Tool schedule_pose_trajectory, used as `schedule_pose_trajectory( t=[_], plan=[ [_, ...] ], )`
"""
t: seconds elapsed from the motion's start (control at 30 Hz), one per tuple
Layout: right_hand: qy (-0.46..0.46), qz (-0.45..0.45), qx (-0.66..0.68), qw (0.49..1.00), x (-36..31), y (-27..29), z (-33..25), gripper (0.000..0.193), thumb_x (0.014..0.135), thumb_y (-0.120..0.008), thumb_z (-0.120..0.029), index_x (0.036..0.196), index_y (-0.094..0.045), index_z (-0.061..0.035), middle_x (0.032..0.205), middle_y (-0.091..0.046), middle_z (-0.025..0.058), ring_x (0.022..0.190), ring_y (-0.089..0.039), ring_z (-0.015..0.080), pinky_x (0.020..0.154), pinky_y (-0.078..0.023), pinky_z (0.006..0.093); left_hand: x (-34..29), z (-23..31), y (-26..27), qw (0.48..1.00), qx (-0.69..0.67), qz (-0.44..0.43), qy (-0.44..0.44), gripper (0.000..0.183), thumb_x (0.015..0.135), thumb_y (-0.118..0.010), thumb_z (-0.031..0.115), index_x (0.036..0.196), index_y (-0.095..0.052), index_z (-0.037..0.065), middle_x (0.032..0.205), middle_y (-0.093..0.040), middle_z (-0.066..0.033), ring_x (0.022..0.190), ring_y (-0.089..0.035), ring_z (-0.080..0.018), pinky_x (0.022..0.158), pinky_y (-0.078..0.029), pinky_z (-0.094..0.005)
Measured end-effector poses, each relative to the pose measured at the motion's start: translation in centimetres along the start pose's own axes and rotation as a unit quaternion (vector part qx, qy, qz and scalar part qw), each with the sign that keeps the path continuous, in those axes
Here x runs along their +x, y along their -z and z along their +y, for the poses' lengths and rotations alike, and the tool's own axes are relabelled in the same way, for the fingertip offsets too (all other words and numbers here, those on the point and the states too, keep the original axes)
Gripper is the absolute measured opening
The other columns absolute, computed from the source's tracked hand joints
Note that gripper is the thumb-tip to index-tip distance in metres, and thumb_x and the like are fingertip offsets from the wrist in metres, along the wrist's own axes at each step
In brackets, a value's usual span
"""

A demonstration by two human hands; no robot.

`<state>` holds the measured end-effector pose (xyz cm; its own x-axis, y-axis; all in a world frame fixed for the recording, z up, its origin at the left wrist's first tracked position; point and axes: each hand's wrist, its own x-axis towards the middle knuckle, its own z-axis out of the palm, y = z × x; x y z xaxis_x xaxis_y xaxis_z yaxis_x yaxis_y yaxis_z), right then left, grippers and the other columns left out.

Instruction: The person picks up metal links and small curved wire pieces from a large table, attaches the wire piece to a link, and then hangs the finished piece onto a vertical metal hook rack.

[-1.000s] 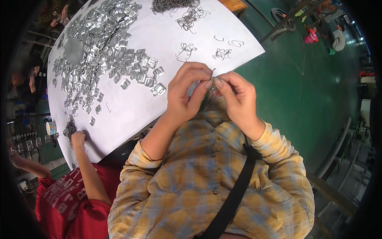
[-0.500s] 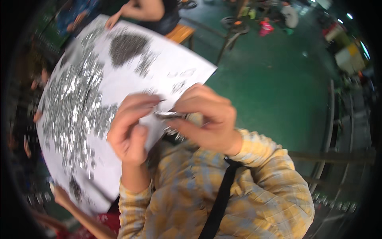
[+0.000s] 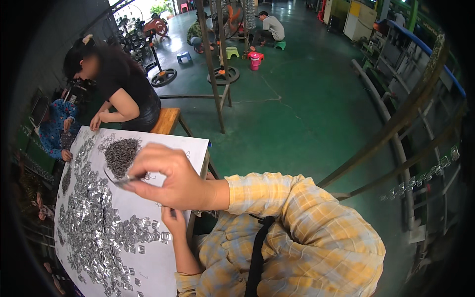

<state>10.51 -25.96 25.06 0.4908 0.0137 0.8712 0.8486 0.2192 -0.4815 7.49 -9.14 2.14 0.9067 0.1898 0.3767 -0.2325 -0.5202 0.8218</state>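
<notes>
My right hand (image 3: 170, 179) is raised over the white table (image 3: 158, 265), its thumb and forefinger pinched on a thin curved metal piece (image 3: 117, 181). Part of that piece is covered by the fingers. Below and behind it, my left hand (image 3: 174, 223) is near the table's edge, mostly hidden, so its grip does not show. Beyond the right hand lies a heap of dark bent wire hooks (image 3: 121, 154). A wide spread of shiny flat metal clips (image 3: 94, 213) covers the left part of the table.
A person in black (image 3: 118, 84) sits on a wooden bench (image 3: 166, 120) at the far end, hands on the table. Another person in blue (image 3: 55, 121) is at the far left. Metal frame posts (image 3: 217, 74) stand on the green floor (image 3: 277, 133); a curved rail (image 3: 391, 131) is at right.
My hands, earlier together around a shiny metal piece, have come apart. The right has moved left over the table; the left sits lower, behind it. The view has tilted up.
</notes>
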Motion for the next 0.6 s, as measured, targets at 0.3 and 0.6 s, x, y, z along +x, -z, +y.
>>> schedule_pose_trajectory(
  t=[0.3,0.6],
  plan=[
    [-0.084,-0.023,0.031,0.996,-4.8,-0.9,2.1,0.008,0.072,-0.069,-0.003,0.078,-0.065,0.0003,0.076,-0.063,0.0071,0.074,-0.058,0.0179,0.067,-0.045,0.029,-1.0,-3.3,-0.6,0.996,0.001,0.051,-0.074,0.02,0.077,-0.06,0.008,0.095,-0.058,-0.002,0.091,-0.056,-0.0157,0.086,-0.055,-0.0343,0.077,-0.043,-0.0396],
    [-0.096,0.12,0.027,0.988,-1.8,1.0,2.1,0.014,0.077,-0.068,-0.008,0.079,-0.062,0.0042,0.073,-0.059,0.0061,0.067,-0.054,0.0107,0.063,-0.043,0.0248,-0.9,-0.3,-0.6,0.992,0.022,0.076,-0.102,0.012,0.08,-0.057,0.001,0.092,-0.059,-0.001,0.085,-0.058,-0.0094,0.068,-0.054,-0.0176,0.062,-0.044,-0.0274]
  ],
)
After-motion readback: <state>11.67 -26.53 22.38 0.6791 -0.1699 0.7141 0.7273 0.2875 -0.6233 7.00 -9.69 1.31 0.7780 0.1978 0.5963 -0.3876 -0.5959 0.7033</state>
